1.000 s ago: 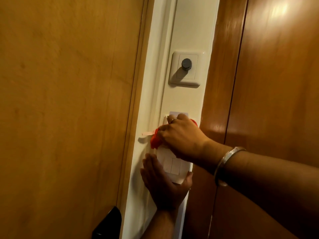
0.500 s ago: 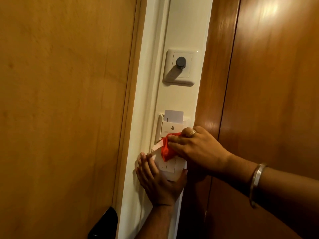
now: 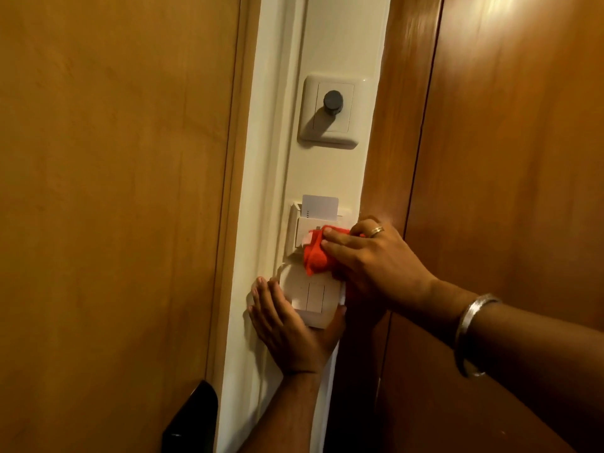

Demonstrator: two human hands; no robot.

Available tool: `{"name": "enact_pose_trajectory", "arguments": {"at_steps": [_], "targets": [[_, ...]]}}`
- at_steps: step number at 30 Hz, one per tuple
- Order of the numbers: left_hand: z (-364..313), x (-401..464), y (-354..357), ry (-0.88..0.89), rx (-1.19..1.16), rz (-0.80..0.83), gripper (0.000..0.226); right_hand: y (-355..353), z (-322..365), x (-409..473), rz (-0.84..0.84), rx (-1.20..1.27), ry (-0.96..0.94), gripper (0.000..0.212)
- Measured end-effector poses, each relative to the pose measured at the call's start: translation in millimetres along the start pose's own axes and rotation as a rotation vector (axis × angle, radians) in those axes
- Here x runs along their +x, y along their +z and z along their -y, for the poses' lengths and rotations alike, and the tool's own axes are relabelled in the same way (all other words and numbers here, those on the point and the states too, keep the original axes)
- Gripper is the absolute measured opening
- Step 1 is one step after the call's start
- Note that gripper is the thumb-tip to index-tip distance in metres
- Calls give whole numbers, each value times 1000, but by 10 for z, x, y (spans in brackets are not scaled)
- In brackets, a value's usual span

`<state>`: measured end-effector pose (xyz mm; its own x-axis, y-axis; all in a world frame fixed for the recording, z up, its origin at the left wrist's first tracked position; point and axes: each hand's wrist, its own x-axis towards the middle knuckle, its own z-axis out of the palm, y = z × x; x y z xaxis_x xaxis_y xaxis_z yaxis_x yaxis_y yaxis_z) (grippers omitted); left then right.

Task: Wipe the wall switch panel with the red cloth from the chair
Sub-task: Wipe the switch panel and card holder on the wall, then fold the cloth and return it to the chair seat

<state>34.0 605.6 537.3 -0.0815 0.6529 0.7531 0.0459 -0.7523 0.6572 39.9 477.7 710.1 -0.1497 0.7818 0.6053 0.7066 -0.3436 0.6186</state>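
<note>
The white switch panel (image 3: 312, 297) sits low on a narrow cream wall strip between wooden surfaces. Just above it is a key-card holder (image 3: 305, 228) with a white card (image 3: 319, 207) in its slot. My right hand (image 3: 369, 259) presses a bunched red cloth (image 3: 315, 255) against the lower part of the card holder, at the panel's top edge. My left hand (image 3: 287, 331) lies flat on the wall, fingers spread, cupping the panel's lower left side and bottom edge.
A white dimmer plate with a dark round knob (image 3: 332, 101) is higher on the same strip. A wooden door (image 3: 114, 191) stands on the left with a black handle part (image 3: 191, 420) at the bottom. Wooden panelling (image 3: 506, 158) fills the right.
My right hand with the red cloth went down over the switch panel, then came back up onto the card holder's lower part. My left hand stays against the panel's bottom.
</note>
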Motion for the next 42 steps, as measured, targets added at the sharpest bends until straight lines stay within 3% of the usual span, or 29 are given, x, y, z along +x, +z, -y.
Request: {"name": "enact_pose_trajectory", "arguments": {"at_steps": [6,9,12,16,18,22,25,28,32,33,37,39,42], "targets": [[26,-4,5,20,10,9,126,-82,-42,59,-91,116,170,38],[-38,-2,-32,0,-1,22,123,-70,81,-79,-19,110,68,38],[-68,24,-37,-18,7,42,121,-109,34,-71,62,13,-67,43],[-32,8,-26,2,35,42,122,-133,-11,218,8,-85,77,56],[-34,18,-19,-5,78,59,122,-49,54,178,34,-80,55,64],[-116,17,-126,-32,116,165,126,45,94,-105,161,31,-198,51],[-6,35,-407,58,189,380,127,-18,-15,-309,138,98,-171,46],[28,288,-901,164,282,599,107,-143,-83,-623,42,247,-52,52],[-684,683,-1448,307,21,389,70,-421,-62,-1044,-125,463,-85,45],[-946,748,-1505,342,-58,452,64,-491,-55,-1109,-180,502,-106,44],[-1783,626,-1652,355,-118,1056,49,-817,-46,-1321,-410,625,-98,47],[-1982,465,-1716,373,-114,1121,33,-978,-73,-1454,-441,627,-94,56],[-2172,329,-1820,366,-151,1058,23,-1175,-200,-1686,-277,632,2,93]]}}
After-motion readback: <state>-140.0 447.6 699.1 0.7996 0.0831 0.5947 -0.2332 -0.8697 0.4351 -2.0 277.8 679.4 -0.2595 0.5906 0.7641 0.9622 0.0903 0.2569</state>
